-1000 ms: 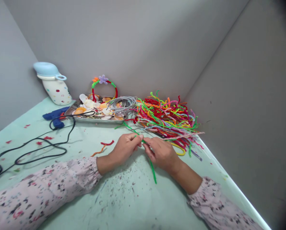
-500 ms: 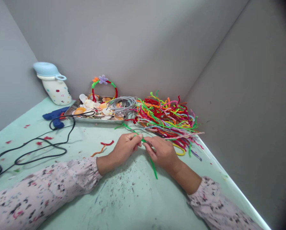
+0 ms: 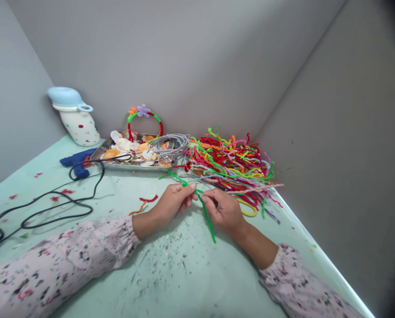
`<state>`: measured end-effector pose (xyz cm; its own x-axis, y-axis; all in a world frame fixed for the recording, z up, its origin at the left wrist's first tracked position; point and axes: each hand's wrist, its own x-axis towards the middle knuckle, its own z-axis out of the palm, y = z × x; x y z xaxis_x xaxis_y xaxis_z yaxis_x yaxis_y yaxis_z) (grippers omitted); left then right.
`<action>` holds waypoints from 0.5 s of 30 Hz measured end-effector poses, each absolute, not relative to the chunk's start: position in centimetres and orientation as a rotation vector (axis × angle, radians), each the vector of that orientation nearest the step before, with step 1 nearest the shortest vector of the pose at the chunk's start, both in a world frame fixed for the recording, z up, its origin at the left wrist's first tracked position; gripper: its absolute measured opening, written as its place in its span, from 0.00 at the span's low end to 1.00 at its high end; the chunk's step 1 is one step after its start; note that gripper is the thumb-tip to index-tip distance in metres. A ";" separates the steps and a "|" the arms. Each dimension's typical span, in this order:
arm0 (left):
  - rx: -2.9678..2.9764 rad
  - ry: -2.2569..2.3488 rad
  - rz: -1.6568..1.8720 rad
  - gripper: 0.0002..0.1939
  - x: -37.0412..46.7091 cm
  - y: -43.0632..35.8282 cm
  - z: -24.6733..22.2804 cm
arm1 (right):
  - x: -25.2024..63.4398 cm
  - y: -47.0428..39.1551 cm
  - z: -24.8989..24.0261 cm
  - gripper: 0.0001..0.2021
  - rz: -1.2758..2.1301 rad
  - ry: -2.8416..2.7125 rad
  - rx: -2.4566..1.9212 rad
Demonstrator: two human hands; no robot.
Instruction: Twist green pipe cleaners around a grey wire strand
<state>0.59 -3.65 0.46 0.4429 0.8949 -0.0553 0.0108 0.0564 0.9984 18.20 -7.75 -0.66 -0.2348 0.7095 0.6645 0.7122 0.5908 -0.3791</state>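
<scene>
A green pipe cleaner (image 3: pixel 208 219) runs between my two hands over the middle of the table. My left hand (image 3: pixel 175 201) pinches it between thumb and forefinger. Beyond that hand, one stretch reaches away toward the tray, and a long tail slants down toward me. My right hand (image 3: pixel 224 211) is closed at the fingertips on a short green strand just right of the left thumb. The exact crossing of the strands is partly covered by my fingers.
A metal tray (image 3: pixel 138 167) of shells and a grey wire coil (image 3: pixel 171 145) stand at the back, beside a heap of coloured pipe cleaners (image 3: pixel 230 165). Leftward are a blue glue gun (image 3: pixel 80 160), its black cord (image 3: pixel 56 197) and a bottle (image 3: pixel 80 126). A decorated hoop (image 3: pixel 161 128) leans behind.
My right fingertips have shifted slightly off the long green tail, which now shows from near the left thumb downward. My left hand keeps its pinch in nearly the same place.
</scene>
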 end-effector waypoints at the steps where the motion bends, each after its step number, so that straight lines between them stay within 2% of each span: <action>1: 1.350 0.894 0.822 0.23 0.6 -3.6 0.4 | 18.2 -7.8 -0.7 0.04 -0.005 -1.972 -1.133; 15: 1.350 0.992 0.852 0.22 0.7 -3.6 0.1 | 18.1 -8.0 -0.4 0.06 0.089 -2.018 -1.125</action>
